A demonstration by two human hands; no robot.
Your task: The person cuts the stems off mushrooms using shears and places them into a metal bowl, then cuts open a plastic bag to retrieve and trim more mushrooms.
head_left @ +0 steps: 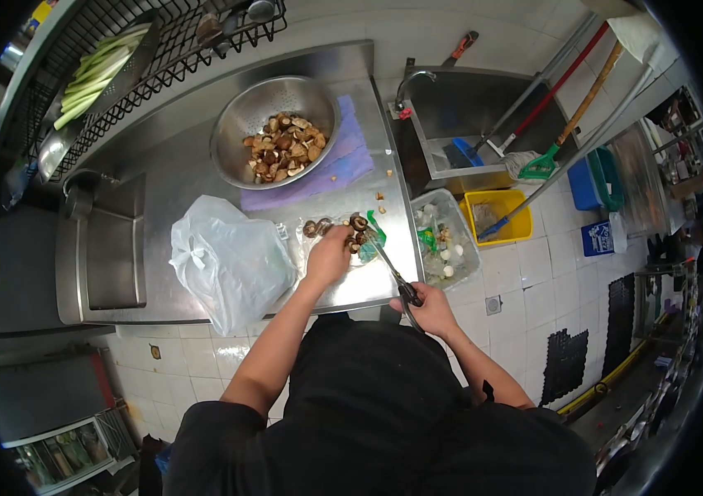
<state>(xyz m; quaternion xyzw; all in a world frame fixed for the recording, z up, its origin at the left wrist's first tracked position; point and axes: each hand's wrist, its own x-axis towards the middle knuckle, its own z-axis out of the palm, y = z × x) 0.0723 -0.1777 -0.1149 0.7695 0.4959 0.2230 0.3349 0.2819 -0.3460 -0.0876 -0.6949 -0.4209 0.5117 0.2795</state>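
Note:
My right hand (427, 309) grips the handles of a pair of scissors (406, 289), with the blades pointing up-left toward the mushrooms. My left hand (331, 258) is closed at a dark brown mushroom (355, 245), its fingertips partly hidden among the caps. More whole mushrooms (316, 227) lie beside it on clear plastic packaging with green print. Behind them, a steel colander (231, 157) holds many brown mushroom pieces (287, 147) and stands on a purple cloth (353, 157).
A tied white plastic bag (231, 260) stands left of my left hand. Off the counter's right edge sits a clear bin (469, 277) of scraps, beside a yellow bucket (521, 225). A sink (116, 248) is at left; mop handles lean over another sink (442, 112).

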